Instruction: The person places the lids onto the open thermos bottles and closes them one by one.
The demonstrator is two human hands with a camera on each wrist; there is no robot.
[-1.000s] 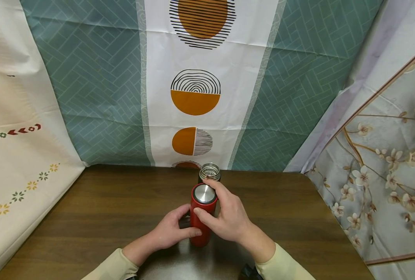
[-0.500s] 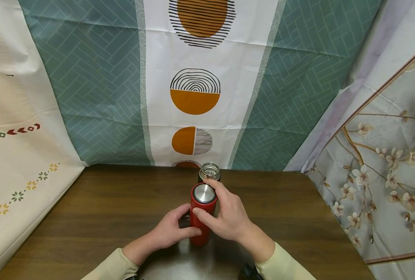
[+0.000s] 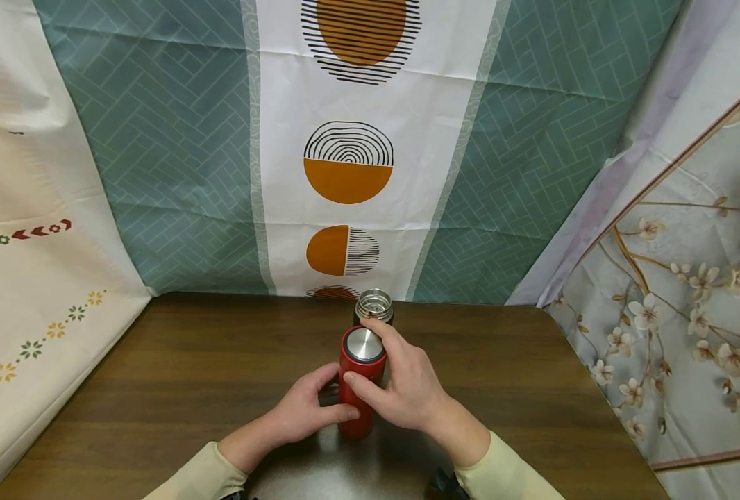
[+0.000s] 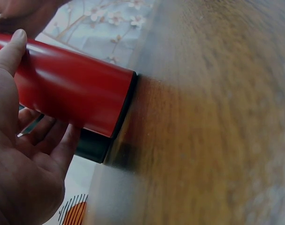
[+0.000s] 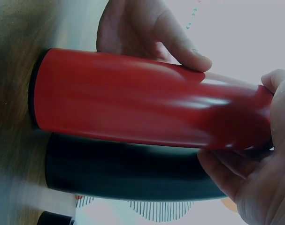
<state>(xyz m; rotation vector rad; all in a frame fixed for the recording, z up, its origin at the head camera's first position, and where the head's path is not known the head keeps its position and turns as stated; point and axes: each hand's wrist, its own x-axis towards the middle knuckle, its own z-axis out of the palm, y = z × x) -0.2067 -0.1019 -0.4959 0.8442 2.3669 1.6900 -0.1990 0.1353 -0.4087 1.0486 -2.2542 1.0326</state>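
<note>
A red thermos [image 3: 356, 427] with a brushed steel disc on its dark-rimmed lid [image 3: 364, 345] stands upright on the table. My left hand [image 3: 303, 411] holds its body lower down, thumb in front and fingers behind. From the other side my right hand [image 3: 412, 384] grips the upper part near the lid, thumb on the front and fingers round the back. Directly behind stands a dark thermos [image 5: 123, 168] whose steel threaded mouth [image 3: 374, 305] has no lid on it. In the left wrist view, the left fingers reach between the two thermoses.
Part of a small black object [image 5: 55, 219] shows on the table beyond the dark thermos, at the right wrist view's lower edge. The brown wooden table [image 3: 220, 354] meets patterned cloth [image 3: 182, 160] at the back and on both sides.
</note>
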